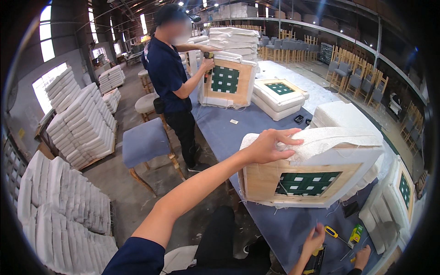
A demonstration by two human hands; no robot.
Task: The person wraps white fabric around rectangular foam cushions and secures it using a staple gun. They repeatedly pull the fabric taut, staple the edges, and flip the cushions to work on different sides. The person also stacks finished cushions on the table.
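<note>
My left hand (270, 145) reaches across with fingers stretched out, resting on a white fabric flap (330, 142) at the top corner of an upright seat cushion (261, 181). The cushion has a plywood frame and a window of woven green webbing (307, 182). Low at the right, my right hand (314, 239) is closed in a pinch; a thin thing shows at its fingertips, too small to name. Beside it lie a screwdriver (333, 232) with a yellow and black handle and a small green and yellow box (355, 233). Under my right wrist is a partly hidden black and yellow tool (317, 261).
Another hand (362, 257) with a dark sleeve is at the lower right. Across the blue-covered table (222, 130), a co-worker (172, 82) holds a power drill (207, 57) at another cushion. A blue stool (145, 141), stacked white cushions (82, 126) and more cushions (387, 215) stand around.
</note>
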